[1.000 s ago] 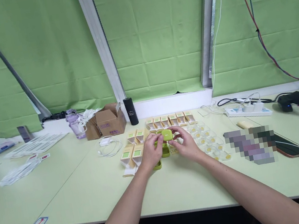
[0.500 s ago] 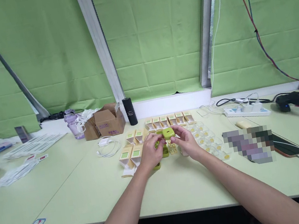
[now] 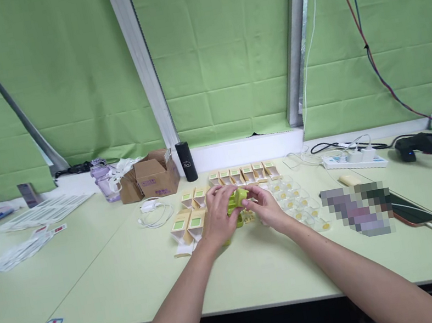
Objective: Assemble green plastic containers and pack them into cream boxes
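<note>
One small green case [image 3: 241, 197] sits between the right fingers [image 3: 256, 191] and the left fingers [image 3: 218, 200], raised over the table [image 3: 269, 274]; it looks like moulded plastic, so probably light, stiff, a little slippery on its smooth faces and hardly fragile, best held by opposite edges. The right fingers are nearly closed, thumb and fingertips pinching the case's right end. The left fingers bend over its other end, half curled; their tips are partly hidden, so whether they grip it I cannot tell. Just below the fingers, largely covered, more green cases [image 3: 239, 221] rest on the table, with tiny yellow pieces [image 3: 248, 217] beside them. To the left of the left fingers stand opened cartons [image 3: 187, 225] with green panels; to the right of the right fingers, clear cups [image 3: 296, 204] with yellow centres lie in rows. Beyond the fingertips runs a line of similar cartons [image 3: 247, 174], and farther off, to their left, are a brown cardboard box [image 3: 158, 180] and a black cylinder [image 3: 186, 162].
</note>
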A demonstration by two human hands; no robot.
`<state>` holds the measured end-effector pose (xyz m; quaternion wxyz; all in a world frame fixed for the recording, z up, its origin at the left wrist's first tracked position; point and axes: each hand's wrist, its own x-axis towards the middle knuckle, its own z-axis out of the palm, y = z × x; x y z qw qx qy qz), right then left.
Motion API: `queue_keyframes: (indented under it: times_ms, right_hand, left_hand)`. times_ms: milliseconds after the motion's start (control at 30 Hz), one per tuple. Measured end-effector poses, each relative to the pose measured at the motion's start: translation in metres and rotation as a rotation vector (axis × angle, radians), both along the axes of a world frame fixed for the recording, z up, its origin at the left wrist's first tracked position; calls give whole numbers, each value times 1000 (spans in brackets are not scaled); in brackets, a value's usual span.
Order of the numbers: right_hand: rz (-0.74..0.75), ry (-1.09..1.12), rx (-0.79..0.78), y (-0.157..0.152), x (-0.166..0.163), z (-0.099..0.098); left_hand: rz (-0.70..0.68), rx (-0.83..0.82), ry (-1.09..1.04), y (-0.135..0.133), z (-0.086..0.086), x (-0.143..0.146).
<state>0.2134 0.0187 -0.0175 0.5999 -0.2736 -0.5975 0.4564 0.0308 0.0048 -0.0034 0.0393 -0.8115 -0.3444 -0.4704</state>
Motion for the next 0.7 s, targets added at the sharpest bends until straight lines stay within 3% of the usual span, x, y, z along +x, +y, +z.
queue_keyframes:
  times_ms: [100,200,300,367,500,700]
  right_hand:
    - [-35,-74,37,1,1,-1]
    - [-136,-215,117,0,8,3]
    - [-365,-568,284,-5,19,10]
    - [-432,-847,392,-8,23,13]
    - [-421,-1180,446,-12,22,15]
    - [-353,-1371,425,-18,14,13]
  left_hand:
    - [-53,-18,-1,-3,2,1]
    - [-57,-90,-149,1,1,2]
    - [-43,-231,-401,12,-3,1]
    - [-101,-330,-565,19,-4,0]
    - [-302,-509,-815,23,1,-1]
    - [-479,-668,-999,17,6,-1]
